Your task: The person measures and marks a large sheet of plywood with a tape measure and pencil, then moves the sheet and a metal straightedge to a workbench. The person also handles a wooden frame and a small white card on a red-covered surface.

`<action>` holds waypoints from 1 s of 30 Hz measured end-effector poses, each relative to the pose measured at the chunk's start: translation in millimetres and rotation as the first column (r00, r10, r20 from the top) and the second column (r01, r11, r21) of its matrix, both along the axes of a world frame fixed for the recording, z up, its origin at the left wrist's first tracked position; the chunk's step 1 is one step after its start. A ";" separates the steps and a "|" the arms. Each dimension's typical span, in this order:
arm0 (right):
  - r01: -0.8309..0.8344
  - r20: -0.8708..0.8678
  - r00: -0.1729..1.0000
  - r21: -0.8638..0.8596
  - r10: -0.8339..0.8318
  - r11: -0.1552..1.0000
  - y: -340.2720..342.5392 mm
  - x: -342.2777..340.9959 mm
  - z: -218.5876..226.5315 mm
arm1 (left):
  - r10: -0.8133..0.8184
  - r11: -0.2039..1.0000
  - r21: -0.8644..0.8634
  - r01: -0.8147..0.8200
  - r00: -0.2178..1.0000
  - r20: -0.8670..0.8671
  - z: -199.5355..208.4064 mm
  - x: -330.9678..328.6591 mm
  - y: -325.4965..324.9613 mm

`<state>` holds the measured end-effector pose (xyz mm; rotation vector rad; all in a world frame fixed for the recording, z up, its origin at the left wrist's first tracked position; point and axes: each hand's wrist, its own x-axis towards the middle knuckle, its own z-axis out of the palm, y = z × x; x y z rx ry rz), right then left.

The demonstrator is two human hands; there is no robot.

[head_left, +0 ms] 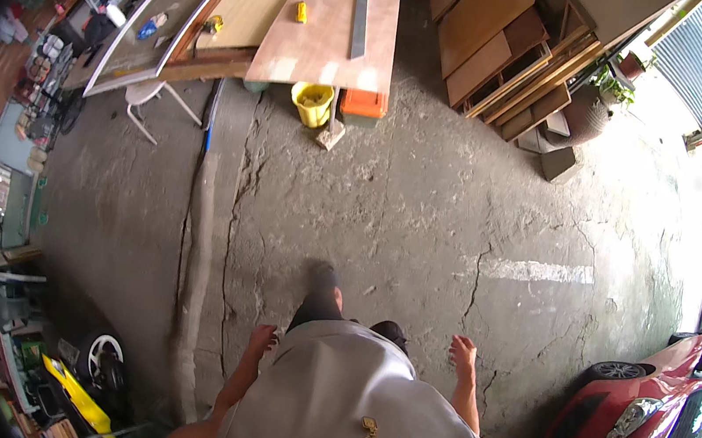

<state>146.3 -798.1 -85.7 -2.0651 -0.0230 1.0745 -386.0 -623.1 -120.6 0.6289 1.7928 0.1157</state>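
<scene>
Both my arms hang at my sides as I stand on the concrete floor, one foot forward. My left hand (265, 337) is beside my left hip, its fingers loosely bent and nothing seen in them. On the other side, my right hand (464, 353) hangs away from my body with its fingers apart, holding nothing. Neither hand touches anything. Ahead, a plywood sheet (331, 35) lies on a work surface with a long metal straightedge (361, 8) and a small yellow item (301, 12) on it. A tape measure (213, 24) rests on the boards to the left.
Under the plywood's edge stand a yellow bucket (311, 106) and an orange box (363, 105). Stacked boards (498, 43) lean at the far right. A red car (627, 415) is at the near right. A white stool (144, 94) stands left; a ridge (196, 270) runs along the floor.
</scene>
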 end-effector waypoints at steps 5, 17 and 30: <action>-0.071 -0.047 0.997 -0.106 0.066 0.992 101.5 -44.8 -0.9 | -0.417 0.820 0.388 0.420 0.904 -0.096 16.5 0.2 230.3; -0.212 0.512 0.854 0.176 0.095 0.961 493.1 10.9 34.2 | 0.045 0.435 0.886 -0.158 0.987 0.154 125.3 117.1 652.5; -0.312 0.581 0.700 -0.277 0.416 0.909 864.6 -25.8 139.2 | -0.170 0.748 0.492 0.445 0.846 -0.506 150.9 214.5 931.0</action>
